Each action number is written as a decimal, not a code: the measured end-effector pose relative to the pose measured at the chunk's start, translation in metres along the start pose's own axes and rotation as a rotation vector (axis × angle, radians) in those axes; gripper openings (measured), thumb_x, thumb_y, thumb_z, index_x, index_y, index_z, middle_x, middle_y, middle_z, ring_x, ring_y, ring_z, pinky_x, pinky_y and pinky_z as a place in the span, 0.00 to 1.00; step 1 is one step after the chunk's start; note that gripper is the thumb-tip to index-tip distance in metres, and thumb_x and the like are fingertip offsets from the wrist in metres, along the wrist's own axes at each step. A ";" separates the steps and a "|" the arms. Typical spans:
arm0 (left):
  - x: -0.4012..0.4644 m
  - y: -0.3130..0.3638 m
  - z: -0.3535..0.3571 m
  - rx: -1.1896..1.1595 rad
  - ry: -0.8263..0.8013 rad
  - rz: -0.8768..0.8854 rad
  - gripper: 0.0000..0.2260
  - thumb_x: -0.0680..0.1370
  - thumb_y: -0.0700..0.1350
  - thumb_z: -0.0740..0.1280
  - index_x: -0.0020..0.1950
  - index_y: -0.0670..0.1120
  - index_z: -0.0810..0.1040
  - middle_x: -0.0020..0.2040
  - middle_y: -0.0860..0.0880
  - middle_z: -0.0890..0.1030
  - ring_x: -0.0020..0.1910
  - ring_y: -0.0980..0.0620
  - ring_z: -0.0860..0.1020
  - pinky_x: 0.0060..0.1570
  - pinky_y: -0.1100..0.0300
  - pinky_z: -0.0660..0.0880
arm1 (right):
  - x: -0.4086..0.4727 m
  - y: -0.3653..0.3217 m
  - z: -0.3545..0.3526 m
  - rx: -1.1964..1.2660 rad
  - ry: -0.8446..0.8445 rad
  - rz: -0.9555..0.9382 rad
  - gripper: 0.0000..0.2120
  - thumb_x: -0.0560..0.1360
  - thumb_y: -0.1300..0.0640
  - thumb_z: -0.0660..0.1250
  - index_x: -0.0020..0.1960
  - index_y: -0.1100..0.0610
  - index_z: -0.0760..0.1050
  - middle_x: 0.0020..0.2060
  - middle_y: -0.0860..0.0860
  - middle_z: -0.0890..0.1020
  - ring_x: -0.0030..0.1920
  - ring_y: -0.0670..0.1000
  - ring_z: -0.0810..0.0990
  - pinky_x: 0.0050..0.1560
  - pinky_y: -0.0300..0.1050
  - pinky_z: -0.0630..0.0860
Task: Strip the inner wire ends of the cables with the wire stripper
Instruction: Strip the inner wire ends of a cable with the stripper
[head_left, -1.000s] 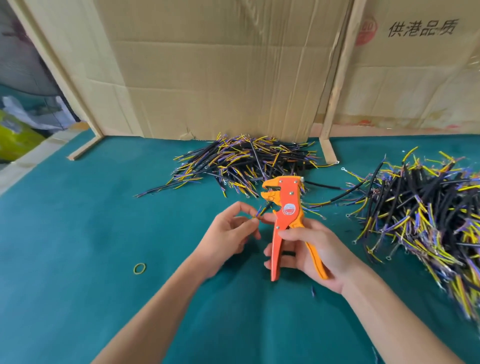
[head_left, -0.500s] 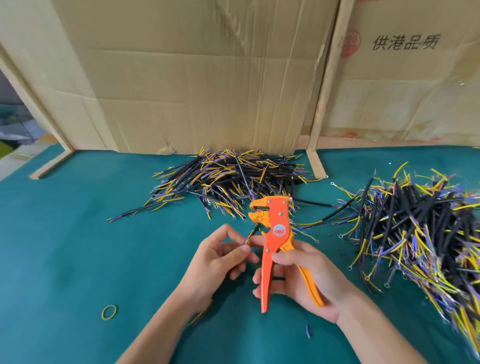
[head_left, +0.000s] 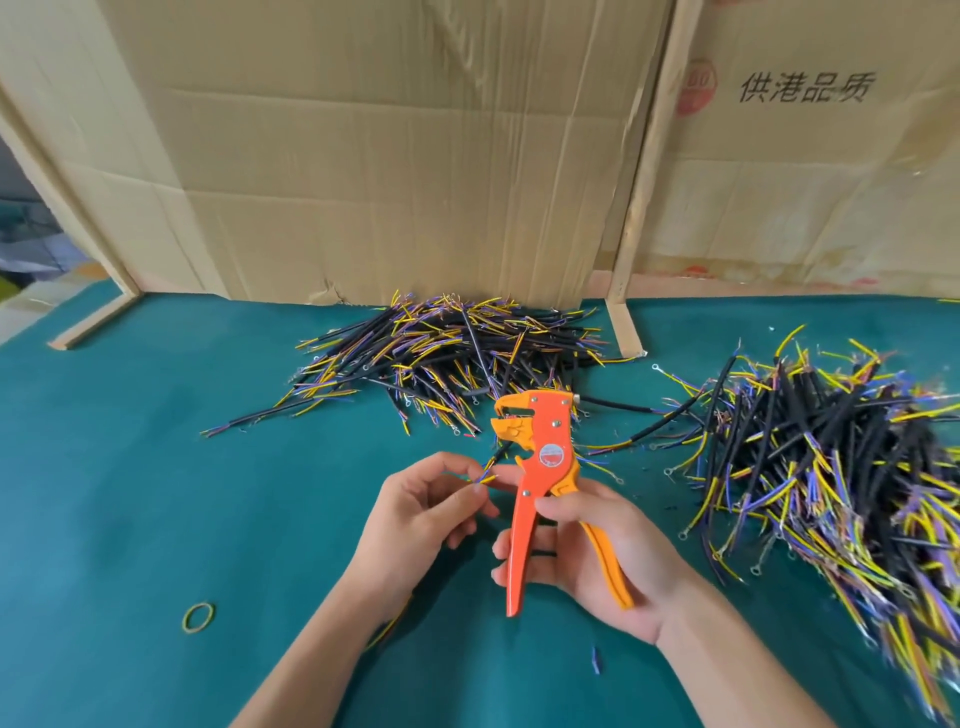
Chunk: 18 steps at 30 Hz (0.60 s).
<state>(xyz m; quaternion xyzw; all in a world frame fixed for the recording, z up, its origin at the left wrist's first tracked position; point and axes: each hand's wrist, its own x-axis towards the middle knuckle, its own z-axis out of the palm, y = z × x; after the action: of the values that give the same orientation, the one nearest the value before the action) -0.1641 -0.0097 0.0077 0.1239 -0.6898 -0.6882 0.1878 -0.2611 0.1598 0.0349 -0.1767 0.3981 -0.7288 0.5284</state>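
Orange and upright, the wire stripper (head_left: 540, 462) is gripped by its handles in the right hand (head_left: 597, 556), its head well above the green bench (head_left: 156, 467) and its mouth parted with nothing in it. A short cable (head_left: 491, 465) is pinched between thumb and fingertips of the left hand (head_left: 426, 514), its yellow and blue inner wire ends fanned just beside the tool's neck, below the mouth.

Compared with a second ago, the hands are seen lower in the view and the cable end has been drawn slightly down and left, away from the stripper head; the wires are now spread rather than bunched. This is judged to be sorting of single wires before one is fed into the mouth, so a strip is not yet under way.

Two heaps of cables are seen: one at the cardboard wall (head_left: 447, 358), one to the right (head_left: 831, 467). A yellow rubber band (head_left: 198, 617) lies left.
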 end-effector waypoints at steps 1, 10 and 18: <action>0.000 -0.001 0.000 0.004 0.001 -0.002 0.01 0.75 0.45 0.71 0.45 0.50 0.82 0.39 0.38 0.84 0.30 0.51 0.72 0.31 0.63 0.71 | 0.000 0.000 0.000 0.003 0.005 0.000 0.22 0.73 0.62 0.68 0.67 0.64 0.78 0.45 0.64 0.76 0.45 0.65 0.81 0.50 0.64 0.79; -0.010 -0.004 0.000 -0.002 0.030 0.012 0.08 0.72 0.53 0.72 0.47 0.51 0.82 0.40 0.41 0.85 0.33 0.51 0.74 0.32 0.63 0.72 | -0.001 0.004 -0.006 0.048 -0.032 0.019 0.28 0.70 0.60 0.74 0.69 0.65 0.76 0.45 0.66 0.77 0.45 0.66 0.80 0.50 0.65 0.78; -0.012 -0.004 -0.003 0.011 0.013 -0.044 0.09 0.71 0.55 0.74 0.47 0.52 0.83 0.41 0.42 0.86 0.32 0.53 0.77 0.31 0.64 0.73 | -0.003 0.008 -0.013 0.029 -0.037 0.030 0.31 0.67 0.59 0.78 0.69 0.63 0.76 0.42 0.71 0.78 0.45 0.68 0.81 0.50 0.63 0.78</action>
<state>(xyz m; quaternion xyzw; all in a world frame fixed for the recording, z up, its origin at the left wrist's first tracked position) -0.1525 -0.0075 0.0027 0.1443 -0.6896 -0.6874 0.1764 -0.2637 0.1670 0.0211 -0.1767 0.3802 -0.7231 0.5489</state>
